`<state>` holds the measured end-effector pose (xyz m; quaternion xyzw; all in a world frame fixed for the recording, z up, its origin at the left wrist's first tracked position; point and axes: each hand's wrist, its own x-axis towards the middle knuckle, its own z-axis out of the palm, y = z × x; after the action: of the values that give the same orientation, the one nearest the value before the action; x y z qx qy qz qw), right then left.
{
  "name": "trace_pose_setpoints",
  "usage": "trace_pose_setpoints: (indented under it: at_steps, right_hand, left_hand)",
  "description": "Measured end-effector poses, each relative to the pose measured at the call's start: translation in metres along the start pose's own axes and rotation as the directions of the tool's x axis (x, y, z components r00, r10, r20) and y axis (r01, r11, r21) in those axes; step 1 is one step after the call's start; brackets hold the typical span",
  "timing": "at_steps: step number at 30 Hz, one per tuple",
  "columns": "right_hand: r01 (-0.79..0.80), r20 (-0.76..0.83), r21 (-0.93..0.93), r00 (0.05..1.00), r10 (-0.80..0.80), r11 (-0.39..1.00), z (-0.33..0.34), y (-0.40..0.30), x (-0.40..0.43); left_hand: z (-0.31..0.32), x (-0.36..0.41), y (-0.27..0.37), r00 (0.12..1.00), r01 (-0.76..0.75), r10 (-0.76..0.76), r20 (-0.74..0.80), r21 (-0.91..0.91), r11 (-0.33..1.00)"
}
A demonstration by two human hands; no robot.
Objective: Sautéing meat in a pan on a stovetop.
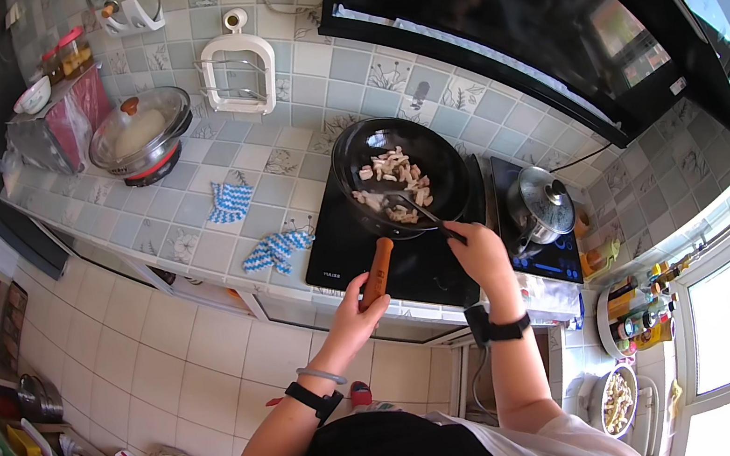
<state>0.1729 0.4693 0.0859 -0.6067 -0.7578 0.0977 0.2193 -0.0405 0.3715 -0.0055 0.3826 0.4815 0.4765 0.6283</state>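
A black wok (443, 159) sits on the black glass cooktop (334, 261). My left hand (359, 307) grips its wooden handle (379, 268), which points toward me. Pale pieces of what looks like sliced meat (405, 176) are spread over the wok's bottom and its near side. In my right hand (482, 253) is the dark handle of a spatula (430, 212). Its metal head reaches in among the pieces, partly hidden by them.
A lidded pot (540, 202) stands on a second cooktop at the right. Two blue-and-white cloths (230, 201) lie left of the wok. Farther left is a glass-lidded pan (143, 137). The black range hood (481, 12) overhangs the back. A bowl of cut food (618, 402) and bottles (636, 311) stand right.
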Motion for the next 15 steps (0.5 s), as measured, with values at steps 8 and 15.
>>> trace_pose_setpoints:
  at_steps: [8, 15]
  right_hand:
    - [0.005, -0.083, -0.168, 0.996, -0.020, 0.986, -0.030, 0.021, -0.032]
    - [0.009, -0.086, -0.073, 0.996, -0.015, 0.997, -0.023, 0.021, -0.019]
  left_hand:
    - [0.001, 0.002, -0.005, 1.000, -0.030, 0.030, 0.005, 0.007, 1.000]
    - [0.001, 0.001, -0.002, 1.000, -0.002, 0.002, -0.006, 0.016, 1.000]
